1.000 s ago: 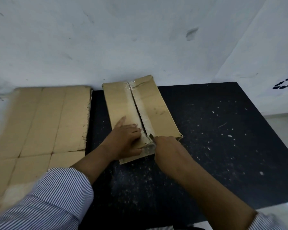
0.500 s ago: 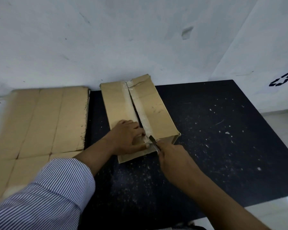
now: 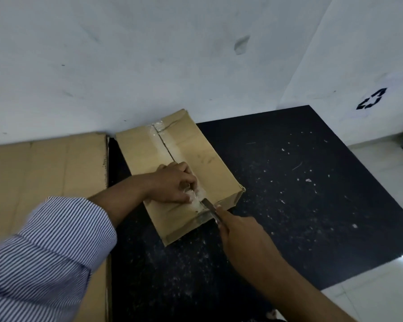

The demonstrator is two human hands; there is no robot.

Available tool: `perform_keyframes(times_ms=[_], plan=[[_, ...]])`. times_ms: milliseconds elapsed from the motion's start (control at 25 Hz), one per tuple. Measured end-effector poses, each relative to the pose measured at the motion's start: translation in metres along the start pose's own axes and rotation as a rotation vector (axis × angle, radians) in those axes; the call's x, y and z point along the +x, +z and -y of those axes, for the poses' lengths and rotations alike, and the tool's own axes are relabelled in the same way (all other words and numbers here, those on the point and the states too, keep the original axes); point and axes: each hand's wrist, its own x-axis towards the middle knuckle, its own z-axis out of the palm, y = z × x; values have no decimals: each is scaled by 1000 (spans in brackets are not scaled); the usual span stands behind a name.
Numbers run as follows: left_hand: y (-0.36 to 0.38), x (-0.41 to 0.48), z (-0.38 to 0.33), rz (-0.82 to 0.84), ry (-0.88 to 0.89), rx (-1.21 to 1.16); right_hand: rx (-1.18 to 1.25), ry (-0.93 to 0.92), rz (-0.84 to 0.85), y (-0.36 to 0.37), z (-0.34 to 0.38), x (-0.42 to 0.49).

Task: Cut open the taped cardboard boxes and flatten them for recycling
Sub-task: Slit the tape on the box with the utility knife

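Note:
A brown cardboard box [image 3: 209, 168] lies on a black speckled surface [image 3: 289, 194], its top seam covered with clear tape [image 3: 165, 147] that is slit along the middle. My left hand [image 3: 175, 184] rests on the box's left flap near the front end, its fingers curled and pinching the loose tape there. My right hand [image 3: 240, 233] grips a knife [image 3: 208, 206] whose blade lies at the seam's near end, at the box's front edge. The knife's handle is hidden in my hand.
A flattened cardboard sheet [image 3: 47, 182] lies to the left of the box, against the white wall [image 3: 172, 66]. A recycling symbol [image 3: 371, 98] marks the right wall. Pale floor tiles [image 3: 382, 287] border the black surface at the right and front.
My left hand went from lying flat on the left flap to curling onto the tape at the seam. My right hand drew the knife back to the box's front edge.

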Motion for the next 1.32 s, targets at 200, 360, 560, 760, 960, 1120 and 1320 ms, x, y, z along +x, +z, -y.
perform_keyframes(times_ms=[200, 360, 560, 760, 960, 1120, 1320], plan=[[13, -3, 12, -108, 23, -155, 191, -52, -73, -15, 2, -6], [15, -7, 11, -177, 9, -190, 199, -60, -61, -26, 4, 1], [15, -6, 10, -270, 6, -270, 44, -57, 27, -44, 3, -1], [9, -7, 11, -269, 8, -328, -7, -75, -47, -43, 3, -5], [8, -9, 11, -260, -11, -334, -60, -83, -50, -46, 7, 3], [10, -10, 11, -266, 0, -345, -77, -107, -58, -39, 11, 17], [10, -7, 7, -273, 29, -350, -85, -127, -53, -43, 9, 36]])
